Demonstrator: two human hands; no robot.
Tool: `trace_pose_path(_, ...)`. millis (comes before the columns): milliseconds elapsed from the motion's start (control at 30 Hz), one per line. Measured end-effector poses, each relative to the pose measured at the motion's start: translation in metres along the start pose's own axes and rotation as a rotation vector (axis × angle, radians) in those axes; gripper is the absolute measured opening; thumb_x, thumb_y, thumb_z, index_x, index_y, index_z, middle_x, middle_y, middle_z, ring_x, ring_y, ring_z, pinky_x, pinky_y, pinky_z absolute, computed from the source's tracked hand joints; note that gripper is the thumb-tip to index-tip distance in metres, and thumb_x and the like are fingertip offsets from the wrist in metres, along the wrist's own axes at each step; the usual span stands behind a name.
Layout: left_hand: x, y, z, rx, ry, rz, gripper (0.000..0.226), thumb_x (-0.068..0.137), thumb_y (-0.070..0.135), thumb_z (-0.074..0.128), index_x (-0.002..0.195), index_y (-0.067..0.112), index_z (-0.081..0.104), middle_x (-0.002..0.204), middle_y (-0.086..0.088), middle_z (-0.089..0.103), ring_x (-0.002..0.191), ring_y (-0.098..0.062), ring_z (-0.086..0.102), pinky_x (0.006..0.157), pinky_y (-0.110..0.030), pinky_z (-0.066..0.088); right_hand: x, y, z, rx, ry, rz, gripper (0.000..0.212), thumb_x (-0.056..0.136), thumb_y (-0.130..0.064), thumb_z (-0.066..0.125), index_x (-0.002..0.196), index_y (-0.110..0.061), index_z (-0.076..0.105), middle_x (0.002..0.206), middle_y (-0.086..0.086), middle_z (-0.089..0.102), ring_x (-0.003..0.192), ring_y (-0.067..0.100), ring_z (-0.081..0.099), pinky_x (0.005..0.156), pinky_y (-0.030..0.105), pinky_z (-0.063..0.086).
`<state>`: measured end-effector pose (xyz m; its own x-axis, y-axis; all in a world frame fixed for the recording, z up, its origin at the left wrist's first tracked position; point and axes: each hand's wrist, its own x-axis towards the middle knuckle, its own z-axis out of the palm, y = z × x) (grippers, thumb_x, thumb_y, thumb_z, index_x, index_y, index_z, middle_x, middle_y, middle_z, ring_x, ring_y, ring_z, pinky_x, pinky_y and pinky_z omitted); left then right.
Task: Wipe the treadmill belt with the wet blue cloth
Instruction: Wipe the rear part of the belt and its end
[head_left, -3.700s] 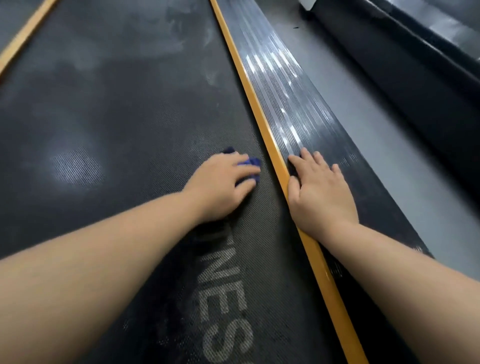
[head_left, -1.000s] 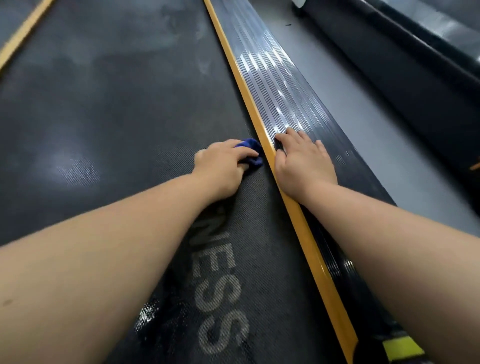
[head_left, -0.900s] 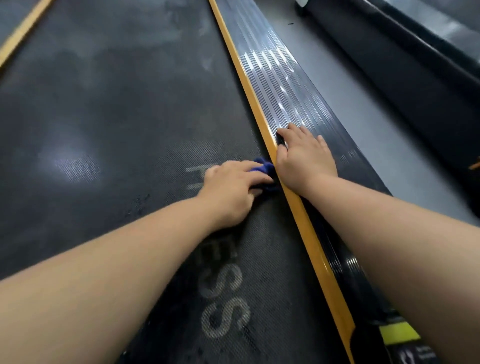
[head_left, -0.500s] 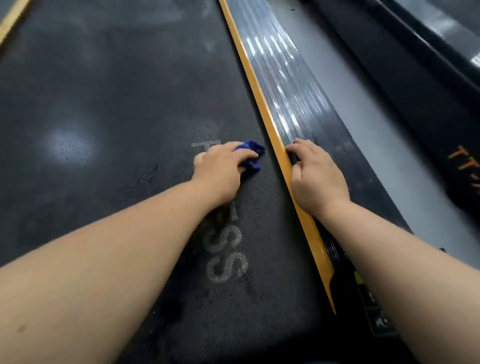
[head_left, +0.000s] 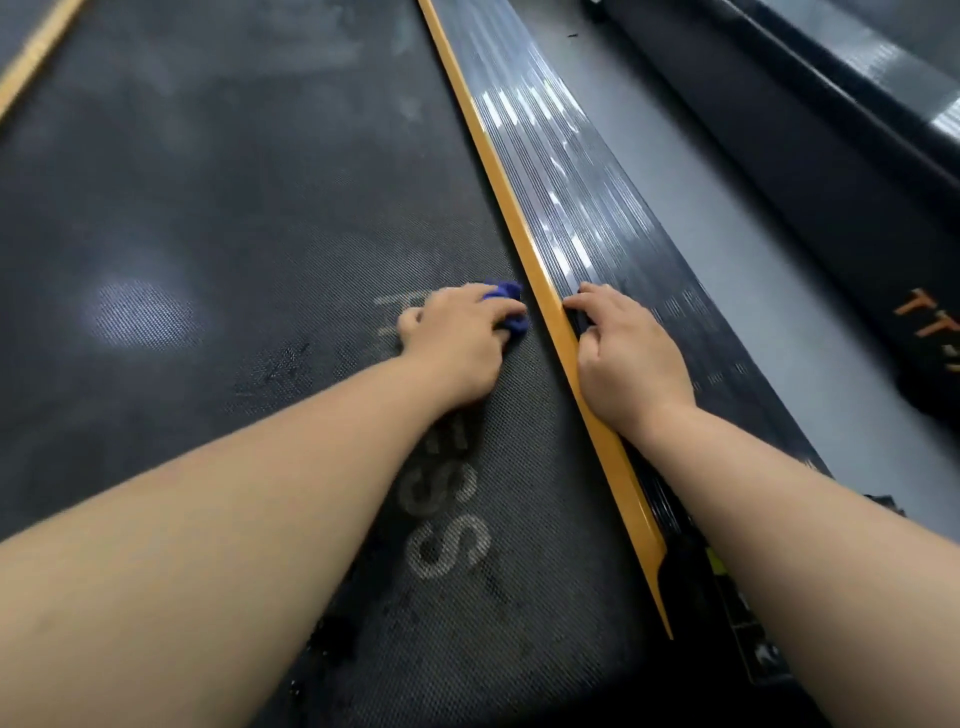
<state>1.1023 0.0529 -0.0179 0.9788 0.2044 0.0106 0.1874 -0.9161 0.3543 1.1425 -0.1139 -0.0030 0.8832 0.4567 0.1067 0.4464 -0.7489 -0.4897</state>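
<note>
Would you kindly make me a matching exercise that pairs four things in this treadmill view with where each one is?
1. blue cloth
2. right hand
3. orange strip
4. white lettering

A. resting on the ribbed side rail
B. between the treadmill belt and the rail
C. gripped by the left hand
D. printed on the belt

Pairs: 1-C, 2-A, 3-B, 4-D

The light was soft and rather dim, coming from overhead. White streaks of glare ran along the ribbed side rail, and a pale hazy reflection sat on the treadmill belt. Wide-angle distortion stretched the left forearm and right forearm, both slightly soft.
</note>
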Motion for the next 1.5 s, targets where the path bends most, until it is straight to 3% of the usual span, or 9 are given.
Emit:
trace_pose_path(233, -0.079, -0.006, -0.013, -0.138, -0.178, 0.347, 0.058, 0.090, 0.027, 0.060, 0.140, 0.040, 0.035, 0.140, 0.016, 0.045, 0.129, -0.007, 0.036, 0.108, -0.028, 0.023, -0.002, -0.001, 0.000, 0.006, -0.002, -0.004, 0.041, 0.093, -0.010, 0.039, 0.130, -0.020, 0.053, 0.146, -0.005, 0.041, 0.136, 0.016, 0.033, 0.109, 0.035, 0.029)
trace_pose_path(433, -0.007, -0.001, -0.009, -0.081, 0.100, -0.046, 0.048, 0.090, 0.020, 0.057, 0.135, 0.029, 0.043, 0.129, 0.001, 0.056, 0.122, -0.025, 0.048, 0.103, -0.037, 0.030, 0.000, 0.002, 0.001, 0.018, 0.011, -0.012, 0.040, 0.094, -0.013, 0.039, 0.129, -0.024, 0.053, 0.144, -0.007, 0.043, 0.134, 0.015, 0.036, 0.109, 0.039, 0.034)
trace_pose_path(600, -0.082, 0.005, -0.008, -0.114, -0.085, 0.176, 0.072, 0.086, 0.025, 0.061, 0.148, 0.036, 0.025, 0.123, 0.006, 0.054, 0.120, -0.019, 0.045, 0.106, -0.033, 0.024, 0.001, 0.003, 0.000, 0.009, 0.010, -0.018, 0.039, 0.095, -0.014, 0.039, 0.130, -0.023, 0.054, 0.146, -0.007, 0.042, 0.136, 0.013, 0.033, 0.109, 0.034, 0.028)
trace_pose_path(733, -0.110, -0.008, -0.039, -0.142, -0.293, 0.194, 0.093, 0.082, 0.057, 0.061, 0.149, 0.044, -0.003, 0.154, 0.016, 0.026, 0.139, -0.007, 0.024, 0.118, -0.038, 0.012, -0.001, 0.001, -0.001, -0.029, 0.028, -0.026, 0.036, 0.098, -0.027, 0.039, 0.130, -0.021, 0.055, 0.144, -0.004, 0.045, 0.137, 0.014, 0.032, 0.110, 0.030, 0.023)
trace_pose_path(867, -0.110, -0.054, -0.072, -0.162, -0.158, -0.068, 0.083, 0.084, 0.062, 0.050, 0.151, 0.040, 0.005, 0.160, 0.010, 0.006, 0.146, -0.009, 0.012, 0.118, -0.047, 0.011, -0.044, -0.035, 0.006, 0.011, -0.155, -0.321, 0.057, 0.086, -0.058, 0.036, 0.132, -0.030, 0.054, 0.147, -0.001, 0.042, 0.139, 0.018, 0.030, 0.115, 0.033, 0.008)
trace_pose_path(1033, -0.123, -0.111, -0.081, 0.109, -0.274, -0.364, 0.080, 0.088, 0.060, 0.049, 0.151, 0.038, 0.006, 0.161, -0.002, -0.002, 0.147, -0.027, -0.002, 0.117, -0.054, 0.010, -0.061, -0.060, 0.036, -0.115, -0.331, -0.712, 0.038, 0.086, -0.038, 0.049, 0.121, -0.034, 0.063, 0.136, 0.000, 0.054, 0.116, 0.027, 0.053, 0.103, 0.039, 0.041)
trace_pose_path(1167, -0.132, -0.125, -0.076, 0.115, -0.289, -0.381, 0.077, 0.087, 0.065, 0.044, 0.150, 0.041, 0.008, 0.161, 0.003, -0.006, 0.147, -0.025, -0.006, 0.114, -0.058, 0.008, -0.016, -0.056, 0.046, -0.102, -0.234, -0.666, 0.031, 0.084, -0.026, 0.062, 0.113, -0.033, 0.068, 0.128, -0.003, 0.059, 0.109, 0.029, 0.053, 0.098, 0.040, 0.042)
trace_pose_path(1333, -0.136, -0.134, -0.078, 0.131, -0.280, -0.328, 0.074, 0.086, 0.068, 0.041, 0.149, 0.046, 0.008, 0.160, 0.010, -0.004, 0.148, -0.019, -0.003, 0.117, -0.053, 0.011, 0.030, -0.084, 0.070, -0.120, -0.094, -0.307, 0.031, 0.089, -0.032, 0.059, 0.119, -0.035, 0.065, 0.136, -0.009, 0.052, 0.119, 0.027, 0.044, 0.108, 0.032, 0.029)
trace_pose_path(1500, -0.143, -0.140, -0.078, 0.070, -0.231, -0.314, 0.081, 0.086, 0.065, 0.045, 0.152, 0.034, 0.007, 0.160, 0.013, -0.004, 0.147, -0.014, -0.003, 0.118, -0.050, 0.007, -0.041, -0.091, 0.062, -0.122, -0.109, -0.533, 0.029, 0.082, -0.046, 0.061, 0.104, -0.031, 0.073, 0.113, -0.007, 0.066, 0.091, 0.024, 0.053, 0.088, 0.029, 0.043)
